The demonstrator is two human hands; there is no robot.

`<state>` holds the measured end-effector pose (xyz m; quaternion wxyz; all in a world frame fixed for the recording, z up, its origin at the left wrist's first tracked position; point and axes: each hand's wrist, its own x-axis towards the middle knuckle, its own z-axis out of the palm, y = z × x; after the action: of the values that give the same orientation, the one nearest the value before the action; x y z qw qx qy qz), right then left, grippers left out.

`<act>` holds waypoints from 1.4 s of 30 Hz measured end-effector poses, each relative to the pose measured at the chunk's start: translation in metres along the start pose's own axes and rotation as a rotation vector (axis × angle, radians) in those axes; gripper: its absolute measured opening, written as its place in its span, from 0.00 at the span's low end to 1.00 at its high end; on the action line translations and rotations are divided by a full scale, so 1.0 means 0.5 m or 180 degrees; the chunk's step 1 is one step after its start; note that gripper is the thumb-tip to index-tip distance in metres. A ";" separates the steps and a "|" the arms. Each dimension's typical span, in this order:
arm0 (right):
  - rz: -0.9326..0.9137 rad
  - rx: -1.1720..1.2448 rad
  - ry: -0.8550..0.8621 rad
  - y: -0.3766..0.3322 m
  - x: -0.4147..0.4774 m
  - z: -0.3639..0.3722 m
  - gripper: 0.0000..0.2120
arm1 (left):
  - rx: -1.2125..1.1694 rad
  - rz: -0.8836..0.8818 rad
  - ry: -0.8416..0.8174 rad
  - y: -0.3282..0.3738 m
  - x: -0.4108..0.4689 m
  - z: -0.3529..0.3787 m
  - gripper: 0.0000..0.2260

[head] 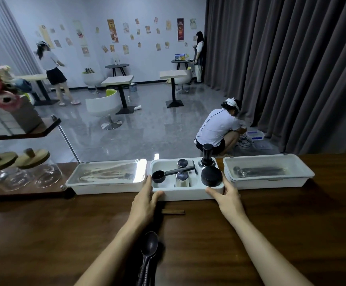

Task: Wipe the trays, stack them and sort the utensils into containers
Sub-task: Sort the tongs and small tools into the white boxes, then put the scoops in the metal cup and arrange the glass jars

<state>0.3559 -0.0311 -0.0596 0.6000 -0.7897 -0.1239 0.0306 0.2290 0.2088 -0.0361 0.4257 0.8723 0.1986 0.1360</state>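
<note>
A white open tray [184, 193] sits at the far edge of the wooden counter [64, 234], holding a black scoop [159, 176], metal cups [182, 178], a tamper [207, 156] and a black round puck [211, 176]. My left hand [147, 200] holds its left front corner, thumb on the front wall. My right hand [227, 193] holds its right front corner the same way. Two lidded white containers flank it: the left one [106, 176] shows pale utensils, the right one [269, 171] dark utensils. Black spoons [148, 254] lie on the counter between my forearms.
A small brown wooden piece [173, 212] lies just in front of the tray. Glass jars with wooden lids [31, 168] and a shelf with flowers [0, 89] stand at the left. Beyond the counter, a person [219, 129] crouches on the floor among café tables.
</note>
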 end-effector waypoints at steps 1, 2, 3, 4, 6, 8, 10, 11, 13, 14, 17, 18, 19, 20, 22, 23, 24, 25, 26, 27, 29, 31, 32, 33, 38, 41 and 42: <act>0.0012 -0.0008 0.0018 -0.001 -0.003 0.001 0.37 | 0.0056 -0.0017 -0.0035 -0.008 0.003 0.001 0.27; 0.0044 -0.0046 0.0049 -0.003 -0.008 0.001 0.37 | 0.0102 -0.0050 -0.0071 -0.016 0.006 0.002 0.27; 0.0099 -0.0081 0.0087 -0.003 -0.012 0.001 0.36 | 0.0151 -0.0085 -0.0093 -0.021 0.008 0.001 0.27; 0.0177 -0.0156 0.0140 -0.003 -0.018 0.000 0.35 | 0.0191 -0.0132 -0.0112 -0.022 0.007 0.000 0.27; 0.0279 -0.0370 0.0253 -0.001 -0.037 -0.001 0.33 | 0.0173 -0.0186 -0.0141 -0.016 0.000 -0.005 0.27; 0.0246 -0.0629 0.0308 -0.003 -0.060 -0.001 0.34 | 0.0075 -0.0208 -0.0229 -0.007 -0.011 -0.011 0.27; 0.0210 -0.0780 0.0334 -0.008 -0.081 0.000 0.35 | -0.0083 -0.0152 -0.0402 -0.011 -0.022 -0.020 0.29; 0.0225 -0.0752 0.0361 -0.009 -0.089 0.000 0.35 | -0.0205 -0.0125 -0.0474 -0.022 -0.025 -0.025 0.30; 0.0295 -0.0587 0.0422 -0.012 -0.107 -0.004 0.32 | -0.0488 -0.0060 -0.0638 -0.048 -0.033 -0.041 0.30; 0.0307 -0.0520 0.0454 -0.014 -0.118 -0.006 0.30 | -0.0609 0.0026 -0.0754 -0.056 -0.034 -0.051 0.30; 0.0289 -0.0491 0.0569 -0.017 -0.156 -0.006 0.28 | -0.0848 0.0297 -0.0923 -0.051 -0.053 -0.083 0.26; 0.0286 -0.0507 0.0598 -0.018 -0.169 -0.005 0.28 | -0.0916 0.0346 -0.0931 -0.046 -0.061 -0.095 0.24; 0.0275 -0.0511 0.0604 -0.020 -0.182 -0.004 0.28 | -0.1012 0.0337 -0.0964 -0.039 -0.072 -0.107 0.22; 0.0268 -0.0512 0.0601 -0.022 -0.194 -0.002 0.28 | -0.1128 0.0222 -0.1002 -0.035 -0.082 -0.118 0.22; 0.0235 -0.0534 0.0574 -0.025 -0.218 -0.001 0.28 | -0.1401 -0.0217 -0.0993 -0.042 -0.100 -0.131 0.27; 0.0211 -0.0544 0.0552 -0.026 -0.228 0.000 0.28 | -0.1567 -0.0468 -0.0902 -0.048 -0.109 -0.137 0.28; 0.0197 -0.0553 0.0531 -0.026 -0.238 0.000 0.27 | -0.1820 -0.0684 -0.0799 -0.057 -0.117 -0.141 0.28; 0.0183 -0.0562 0.0508 -0.028 -0.247 0.001 0.27 | -0.2112 -0.0854 -0.0688 -0.066 -0.126 -0.146 0.28; 0.0176 -0.0558 0.0487 -0.029 -0.255 0.001 0.26 | -0.2325 -0.1019 -0.0524 -0.079 -0.134 -0.153 0.27; 0.0166 -0.0537 0.0468 -0.032 -0.264 0.002 0.26 | -0.2396 -0.1140 -0.0325 -0.086 -0.143 -0.161 0.26; 0.0127 -0.0513 0.0427 -0.036 -0.280 0.003 0.26 | -0.2394 -0.1178 -0.0158 -0.094 -0.165 -0.176 0.25; 0.0076 -0.0509 0.0364 -0.040 -0.289 0.000 0.26 | -0.2515 -0.1154 -0.0119 -0.104 -0.191 -0.187 0.27; 0.0065 -0.0501 0.0326 -0.042 -0.292 -0.001 0.25 | -0.2604 -0.1132 -0.0039 -0.114 -0.206 -0.192 0.28; 0.0059 -0.0495 0.0280 -0.045 -0.296 -0.001 0.25 | -0.2628 -0.1089 0.0122 -0.122 -0.225 -0.201 0.28; -0.0109 -0.0212 0.0029 -0.091 -0.324 0.041 0.23 | -0.1673 -0.0378 0.0739 -0.175 -0.324 -0.269 0.21; -0.0352 -0.0098 -0.0161 -0.146 -0.355 0.107 0.21 | -0.1523 -0.0319 0.0998 -0.217 -0.362 -0.307 0.22; -0.0411 -0.0063 -0.0242 -0.163 -0.366 0.133 0.21 | -0.1502 -0.0287 0.1041 -0.223 -0.372 -0.321 0.23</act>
<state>0.1527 0.0093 -0.0186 0.5878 -0.7842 -0.1975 0.0205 -0.0264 0.2959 -0.0413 0.5848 0.7059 0.2660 0.2983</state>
